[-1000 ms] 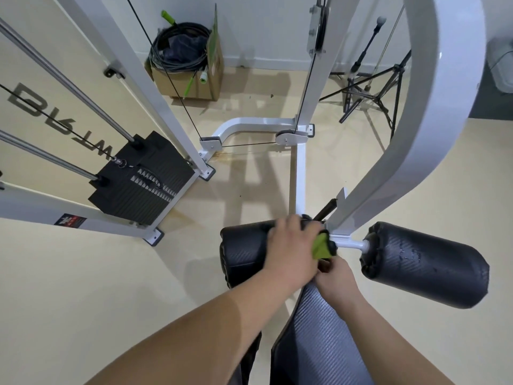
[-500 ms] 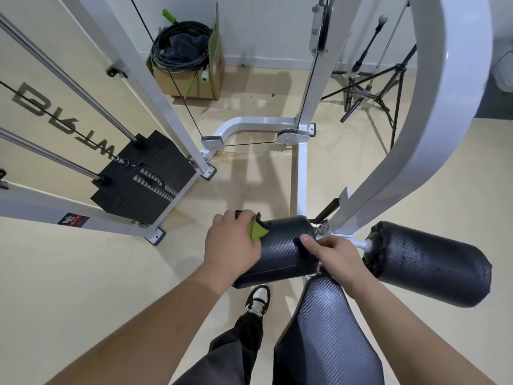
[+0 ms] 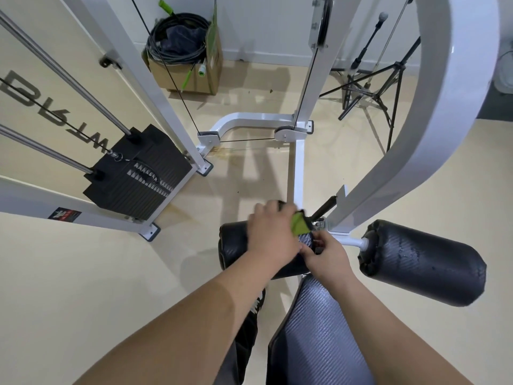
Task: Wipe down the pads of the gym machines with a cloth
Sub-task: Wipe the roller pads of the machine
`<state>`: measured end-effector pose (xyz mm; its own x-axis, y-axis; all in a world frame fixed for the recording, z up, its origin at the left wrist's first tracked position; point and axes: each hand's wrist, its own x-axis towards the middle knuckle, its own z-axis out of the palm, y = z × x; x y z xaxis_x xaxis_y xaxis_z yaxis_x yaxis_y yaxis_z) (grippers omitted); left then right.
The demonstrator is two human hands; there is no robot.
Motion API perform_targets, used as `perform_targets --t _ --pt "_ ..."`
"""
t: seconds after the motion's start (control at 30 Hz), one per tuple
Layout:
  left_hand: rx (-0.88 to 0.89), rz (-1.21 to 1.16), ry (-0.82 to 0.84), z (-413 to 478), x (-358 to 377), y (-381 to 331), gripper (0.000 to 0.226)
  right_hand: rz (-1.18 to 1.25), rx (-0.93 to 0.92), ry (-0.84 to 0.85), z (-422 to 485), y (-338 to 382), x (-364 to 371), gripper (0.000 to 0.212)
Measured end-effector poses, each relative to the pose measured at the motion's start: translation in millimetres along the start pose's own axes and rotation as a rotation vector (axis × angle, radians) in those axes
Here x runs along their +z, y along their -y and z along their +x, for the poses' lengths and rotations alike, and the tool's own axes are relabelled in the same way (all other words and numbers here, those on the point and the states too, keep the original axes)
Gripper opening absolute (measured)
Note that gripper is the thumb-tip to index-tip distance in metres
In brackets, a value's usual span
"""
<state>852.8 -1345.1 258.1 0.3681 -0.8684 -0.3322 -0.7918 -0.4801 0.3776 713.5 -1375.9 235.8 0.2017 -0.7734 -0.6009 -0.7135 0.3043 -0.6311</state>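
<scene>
Left hand [image 3: 273, 234] grips green cloth [image 3: 298, 225], pressed on top of left roller pad [image 3: 234, 247] near its inner end. Right hand [image 3: 326, 255] touches that pad's inner end; whether it grasps cannot be told.

Weight-stack guard panel [image 3: 59, 113]: large dark lettering, seen inverted; "WT" legible, remaining characters uncertain.
Frame sticker [image 3: 64, 214]: print too small to read.
</scene>
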Motion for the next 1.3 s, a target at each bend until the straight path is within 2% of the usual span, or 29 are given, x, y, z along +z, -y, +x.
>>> perform_targets --t 0.1,0.2,0.27,0.4,0.53,0.67,0.73,0.8,0.9,1.0,1.07,1.17,1.3 --pt "0.227 -0.070 0.180 15 6 -34 0.057 0.036 0.004 0.015 -6 -6 -3 0.018" --pt "0.303 -0.063 0.244 14 0 -23 0.061 0.121 0.040 0.022 -14 -13 -4 0.014" --pt "0.252 -0.053 0.154 -2 -5 3 0.065 0.187 0.046 0.040 -20 -18 0 0.024" --pt "0.042 -0.002 -0.084 -45 -20 73 0.058 0.144 0.121 0.094 -23 -31 -1 0.027" --pt "-0.050 0.025 -0.105 -56 -25 89 0.051 0.082 0.093 0.111 -16 -18 -9 0.043" --pt "-0.195 -0.087 -0.098 -18 -15 57 0.052 -0.008 -0.003 0.062 -16 -5 -6 0.035" --pt "-0.106 -0.067 -0.005 8 -6 30 0.058 0.005 0.004 0.062 -12 -10 -5 0.030" --pt "0.064 -0.023 0.100 26 0 -2 0.060 0.017 0.023 0.060 -9 -15 -5 0.027" --pt "0.273 0.065 0.223 32 2 -31 0.056 0.028 0.061 0.067 -12 -22 -1 0.034" --pt "0.334 0.078 0.186 14 -3 -14 0.059 0.008 0.096 0.075 -17 -31 3 0.045" --pt "0.229 0.042 0.089 -6 -9 17 0.064 0.007 0.117 0.097 -19 -33 2 0.044" --pt "-0.017 0.039 -0.044 -38 -25 73 0.061 -0.009 0.144 0.180 -26 -22 -5 0.049" --pt "-0.233 -0.008 -0.067 -70 -35 96 0.056 0.007 0.126 0.235 -46 -16 -17 0.059"
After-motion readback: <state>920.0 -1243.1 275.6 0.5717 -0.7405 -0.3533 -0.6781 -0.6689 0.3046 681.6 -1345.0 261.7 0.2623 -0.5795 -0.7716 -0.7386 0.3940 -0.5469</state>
